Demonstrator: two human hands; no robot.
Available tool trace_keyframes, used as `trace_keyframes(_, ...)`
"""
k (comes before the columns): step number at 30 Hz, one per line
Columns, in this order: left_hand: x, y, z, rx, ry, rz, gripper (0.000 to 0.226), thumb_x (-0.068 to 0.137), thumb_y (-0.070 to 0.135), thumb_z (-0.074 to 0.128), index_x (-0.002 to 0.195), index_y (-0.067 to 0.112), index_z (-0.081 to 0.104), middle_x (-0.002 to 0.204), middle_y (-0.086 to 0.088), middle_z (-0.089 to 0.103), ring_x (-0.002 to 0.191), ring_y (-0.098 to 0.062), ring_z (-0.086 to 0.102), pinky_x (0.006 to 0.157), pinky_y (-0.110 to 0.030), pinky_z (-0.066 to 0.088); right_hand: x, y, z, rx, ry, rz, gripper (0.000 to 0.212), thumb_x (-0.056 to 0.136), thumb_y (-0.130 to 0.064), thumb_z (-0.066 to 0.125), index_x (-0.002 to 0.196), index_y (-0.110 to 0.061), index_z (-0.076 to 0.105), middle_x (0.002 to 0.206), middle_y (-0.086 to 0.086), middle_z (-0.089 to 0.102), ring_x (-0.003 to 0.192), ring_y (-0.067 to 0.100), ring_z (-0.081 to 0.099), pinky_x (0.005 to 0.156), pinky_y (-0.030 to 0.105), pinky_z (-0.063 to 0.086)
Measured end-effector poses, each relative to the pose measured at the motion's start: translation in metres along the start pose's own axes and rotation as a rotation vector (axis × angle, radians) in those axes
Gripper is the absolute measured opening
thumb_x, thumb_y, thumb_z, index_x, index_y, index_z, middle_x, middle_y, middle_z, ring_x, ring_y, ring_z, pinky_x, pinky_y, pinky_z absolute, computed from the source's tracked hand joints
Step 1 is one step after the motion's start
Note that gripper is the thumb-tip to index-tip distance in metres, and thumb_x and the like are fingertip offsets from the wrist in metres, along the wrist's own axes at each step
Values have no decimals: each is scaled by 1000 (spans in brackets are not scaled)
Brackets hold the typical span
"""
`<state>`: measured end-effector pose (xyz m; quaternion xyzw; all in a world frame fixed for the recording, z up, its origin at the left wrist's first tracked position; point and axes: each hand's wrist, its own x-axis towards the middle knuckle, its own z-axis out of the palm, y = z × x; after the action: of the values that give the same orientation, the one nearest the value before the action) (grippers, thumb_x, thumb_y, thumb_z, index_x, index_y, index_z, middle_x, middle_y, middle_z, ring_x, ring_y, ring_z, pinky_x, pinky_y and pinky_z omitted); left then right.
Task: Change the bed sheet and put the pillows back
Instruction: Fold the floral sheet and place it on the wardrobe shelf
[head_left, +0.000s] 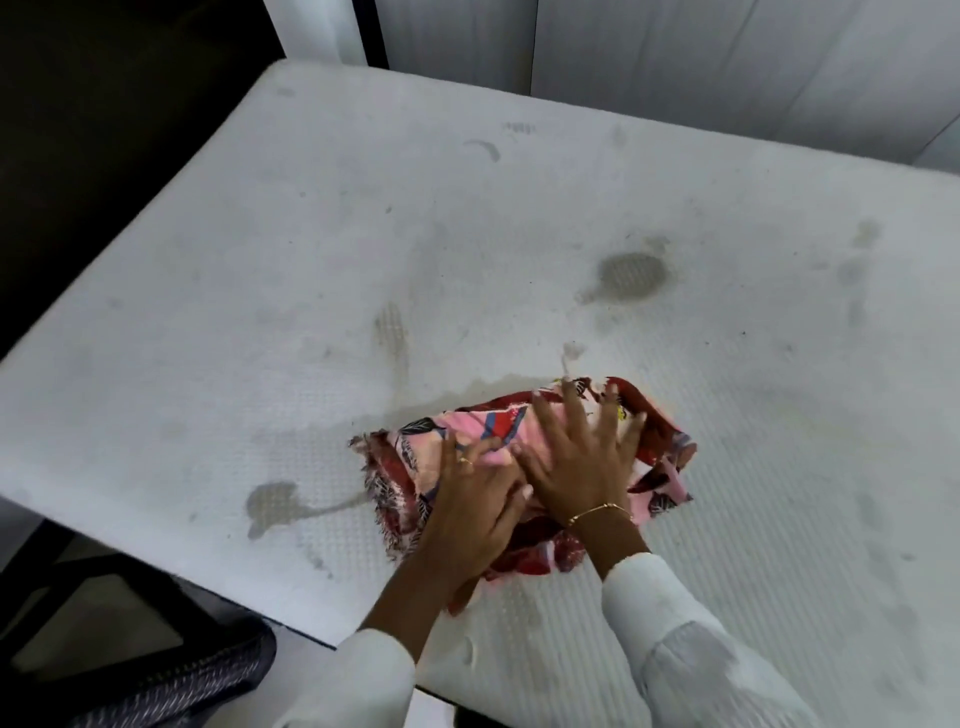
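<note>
Currently we've both hands on the folded sheet (524, 467), near the bare mattress's (363, 234) front edge. Right hand (582, 457) presses flat, fingers spread. Left hand (467, 504) pinches a fold.

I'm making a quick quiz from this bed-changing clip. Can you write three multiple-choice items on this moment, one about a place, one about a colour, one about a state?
1. Where does the folded sheet lie?
A. on the floor
B. on the bare mattress, near its front edge
C. on a chair

2. What colours is the sheet?
A. plain white
B. blue and green
C. pink and red, patterned

3. How does the right hand meet the sheet?
A. fingers spread flat on top of it
B. held in the air above it
C. tucked under the mattress

Answers:
1. B, the bundle rests on the uncovered, stained mattress.
2. C, pink cloth with red printed parts shows around both hands.
3. A, its straight fingers lie on the cloth, beside the left hand.
</note>
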<state>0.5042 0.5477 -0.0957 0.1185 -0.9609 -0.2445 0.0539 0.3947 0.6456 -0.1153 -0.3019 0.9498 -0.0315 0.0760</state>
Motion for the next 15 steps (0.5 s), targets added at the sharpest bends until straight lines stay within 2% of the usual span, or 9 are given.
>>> trace_keyframes(1, 0, -4, 8, 67, 38, -9, 30, 87, 40, 44, 101, 16, 56, 106, -6, 57, 116, -32, 48, 113, -51, 15, -3, 3, 1, 40, -16, 54, 70, 77, -70, 27, 134, -33, 46, 145, 10, 41, 131, 51, 31, 97, 73, 16)
trace_keyframes(2, -1, -6, 14, 159, 34, -31, 43, 83, 48, 47, 112, 15, 50, 117, -9, 49, 119, -35, 43, 110, -55, 20, -5, 5, 1, 77, -37, 107, 78, 73, -76, 22, 139, -35, 37, 150, 9, 32, 135, 50, 23, 98, 74, 14)
trace_keyframes(4, -11, -13, 31, 314, -54, -78, 80, 76, 70, 43, 133, 15, 36, 142, -14, 32, 133, -46, 24, 108, -64, 10, -7, 9, 1, 135, -71, 180, 87, 68, -78, 7, 145, -39, 18, 156, 1, 15, 142, 41, 7, 101, 73, 4)
trace_keyframes(5, -18, -16, 40, 352, -76, -90, 91, 73, 77, 38, 139, 15, 30, 149, -14, 24, 136, -50, 16, 108, -67, 6, -6, 9, -1, 179, -61, 214, 86, 70, -75, 1, 146, -38, 14, 156, -4, 13, 143, 35, 4, 102, 72, 0)
trace_keyframes(7, -33, -19, 47, 342, -104, -128, 97, 71, 82, 34, 142, 16, 27, 153, -14, 22, 136, -52, 14, 105, -68, 9, -3, 8, -8, 233, -17, 293, 74, 82, -67, 7, 145, -33, 24, 152, -6, 24, 142, 30, 13, 102, 71, -3)
trace_keyframes(9, -35, -16, 44, 335, -86, -147, 89, 74, 80, 32, 138, 18, 37, 148, -13, 35, 133, -48, 28, 102, -66, 19, 9, 6, -20, 227, 39, 384, 56, 93, -56, 21, 134, -26, 45, 141, 1, 39, 132, 35, 30, 104, 69, 1)
trace_keyframes(12, -15, -9, 27, 355, 37, -133, 71, 76, 72, 36, 105, 11, 59, 113, -12, 64, 115, -38, 53, 98, -61, 32, 29, 7, -32, 89, 49, 430, 51, 97, -48, 27, 119, -14, 58, 125, 12, 48, 115, 38, 44, 106, 59, 15)
trace_keyframes(13, -5, -9, 24, 361, 59, -145, 74, 77, 75, 32, 99, 9, 59, 107, -13, 65, 113, -37, 55, 100, -61, 30, 35, 9, -34, 64, 30, 433, 49, 97, -45, 30, 119, -11, 57, 122, 13, 49, 113, 37, 45, 104, 54, 23)
trace_keyframes(15, 9, -11, 21, 357, 1, -206, 94, 73, 85, 19, 115, 8, 53, 121, -19, 58, 124, -43, 45, 104, -66, 20, 45, 14, -34, 57, -32, 414, 44, 98, -39, 32, 120, -8, 53, 122, 13, 51, 115, 34, 44, 96, 47, 31)
